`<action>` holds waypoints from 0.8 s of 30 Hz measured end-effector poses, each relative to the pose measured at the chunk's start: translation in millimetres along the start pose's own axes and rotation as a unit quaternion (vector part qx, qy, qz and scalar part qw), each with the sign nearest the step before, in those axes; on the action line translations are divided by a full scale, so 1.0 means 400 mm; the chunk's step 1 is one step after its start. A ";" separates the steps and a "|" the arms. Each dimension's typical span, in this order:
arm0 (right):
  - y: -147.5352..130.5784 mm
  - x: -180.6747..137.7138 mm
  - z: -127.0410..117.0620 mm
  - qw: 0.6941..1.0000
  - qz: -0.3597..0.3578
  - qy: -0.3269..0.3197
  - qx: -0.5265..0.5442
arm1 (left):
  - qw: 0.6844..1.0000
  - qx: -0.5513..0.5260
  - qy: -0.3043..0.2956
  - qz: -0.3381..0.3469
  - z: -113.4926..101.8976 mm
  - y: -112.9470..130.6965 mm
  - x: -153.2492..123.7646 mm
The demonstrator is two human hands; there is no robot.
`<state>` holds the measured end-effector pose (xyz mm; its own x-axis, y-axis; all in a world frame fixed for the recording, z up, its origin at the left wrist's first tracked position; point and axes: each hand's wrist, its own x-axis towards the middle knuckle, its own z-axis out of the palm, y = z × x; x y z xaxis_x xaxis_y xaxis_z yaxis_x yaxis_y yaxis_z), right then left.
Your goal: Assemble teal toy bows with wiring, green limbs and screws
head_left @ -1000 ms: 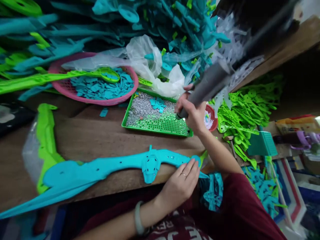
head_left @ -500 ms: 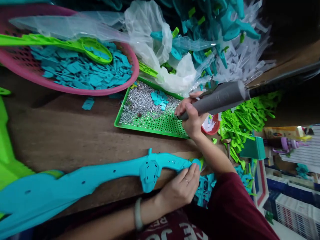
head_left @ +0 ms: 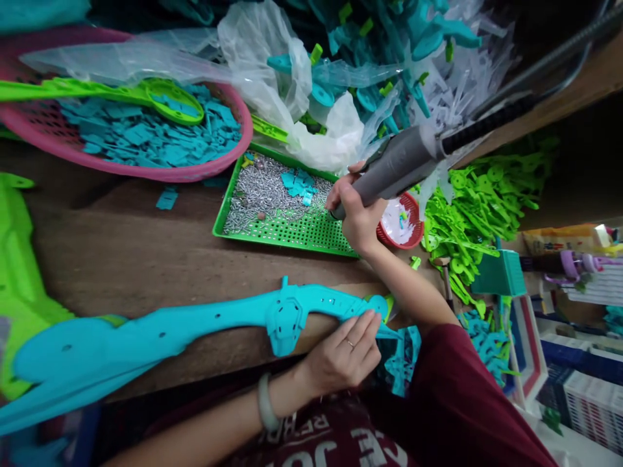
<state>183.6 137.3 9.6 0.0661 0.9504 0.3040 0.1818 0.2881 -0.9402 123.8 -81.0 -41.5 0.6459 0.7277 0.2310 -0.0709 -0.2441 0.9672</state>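
Note:
My right hand [head_left: 357, 211] is wrapped around a grey electric screwdriver [head_left: 399, 162], its cable running off to the upper right and its tip end over the green tray. The screwdriver's bit does not show. Across the front of the table lies a long turquoise plastic piece [head_left: 195, 318], with a rounded wide end at left and a hexagonal bulge near the middle. My left hand [head_left: 343, 353], fingers together, grips its narrow right end; the thumb is hidden. The green perforated tray [head_left: 302, 237] holds many small silvery screws [head_left: 257, 194] and some flat turquoise pieces [head_left: 298, 185].
A pink basket [head_left: 160, 172] of turquoise pieces stands at the back left, a bright green spoon-like part [head_left: 170, 104] across it. Right of the tray are a small red basket [head_left: 416, 237], a heap of green parts [head_left: 479, 207] and a hammer [head_left: 445, 279]. A green part [head_left: 22, 279] lies far left.
The view has shifted a little. My right hand with the screwdriver has moved slightly left and up, uncovering more of the red basket. My left hand stays at the turquoise piece's end.

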 end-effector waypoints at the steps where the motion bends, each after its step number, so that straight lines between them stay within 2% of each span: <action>1: -0.013 0.001 -0.002 1.000 0.001 0.001 -0.007 | 0.999 -0.037 0.019 -0.013 0.000 0.000 -0.002; 4: -0.095 -0.025 -0.036 0.999 -0.005 0.035 -0.015 | 0.992 -0.102 0.074 -0.031 -0.004 0.002 -0.006; 6: -0.171 -0.073 -0.081 0.999 -0.026 0.045 -0.006 | 0.991 -0.109 0.068 -0.034 -0.010 0.006 -0.005; 9: -0.254 -0.181 -0.157 0.997 -0.066 -0.031 -0.024 | 0.991 -0.116 0.034 -0.057 -0.024 0.019 0.005; 12: -0.255 -0.285 -0.219 0.989 -0.020 -0.108 -0.099 | 0.988 -0.128 0.015 -0.079 -0.039 0.035 0.016; 16: -0.212 -0.347 -0.266 0.990 -0.017 -0.087 -0.111 | 0.989 -0.117 0.020 -0.083 -0.045 0.038 0.019; 18: -0.214 -0.349 -0.280 0.989 -0.012 -0.074 -0.129 | 0.996 -0.067 0.040 -0.044 -0.041 0.031 0.016; 20: -0.226 -0.345 -0.290 0.990 -0.010 -0.059 -0.129 | 0.995 0.033 0.079 0.043 -0.035 0.026 0.013; 21: -0.231 -0.344 -0.293 0.993 -0.016 -0.045 -0.109 | 0.984 0.111 0.103 0.097 -0.032 0.025 0.012; 22: -0.232 -0.344 -0.295 0.996 -0.020 -0.025 -0.079 | 0.959 0.203 0.126 0.150 -0.030 0.025 0.013; 24: -0.224 -0.349 -0.297 0.999 0.021 0.008 -0.027 | 0.886 0.372 0.160 0.224 -0.028 0.030 0.015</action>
<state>274.8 -35.1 69.7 0.0912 0.9592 0.2676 0.2317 0.2409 -0.9425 118.2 -72.4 -27.2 0.4231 0.5656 0.7079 0.3318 -0.8237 0.4598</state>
